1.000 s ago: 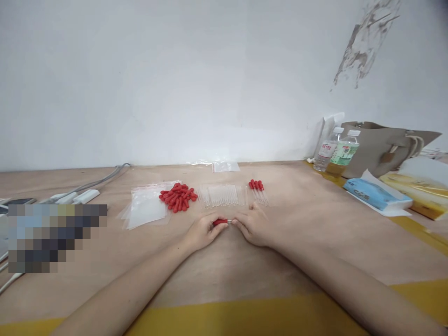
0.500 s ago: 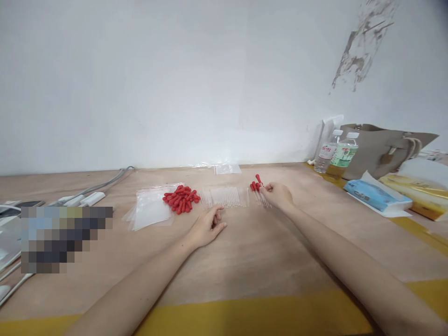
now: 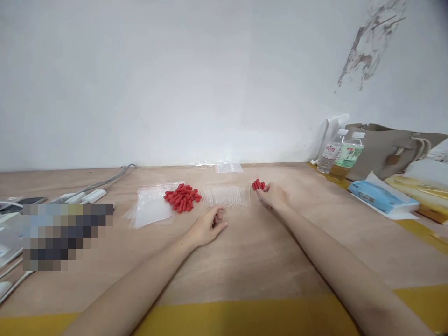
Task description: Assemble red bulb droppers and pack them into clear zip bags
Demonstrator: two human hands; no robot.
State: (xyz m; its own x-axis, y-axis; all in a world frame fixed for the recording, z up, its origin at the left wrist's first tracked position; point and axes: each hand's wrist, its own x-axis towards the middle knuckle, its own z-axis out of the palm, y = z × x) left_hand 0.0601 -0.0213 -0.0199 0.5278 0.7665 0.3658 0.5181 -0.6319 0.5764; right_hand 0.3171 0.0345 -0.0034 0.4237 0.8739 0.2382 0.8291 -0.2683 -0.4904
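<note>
Red-capped droppers point(image 3: 258, 184) | under right hand point(image 3: 273, 196), grip unclear | left hand point(image 3: 209, 226) loosely curled, holding nothing | wooden table point(image 3: 245, 252) | white wall point(image 3: 175, 79)

Red bulbs point(image 3: 182, 198); clear tubes point(image 3: 226, 196); tan table point(image 3: 245, 252), yellow edge; blue tissue pack point(image 3: 381, 197)

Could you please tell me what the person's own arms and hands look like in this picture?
Both forearms are bare from the lower frame edge to the wrists, with no sleeves showing. The left hand and the right hand wear no gloves. No watch, bracelet or ring can be seen, and the nails are too small to judge.
</note>
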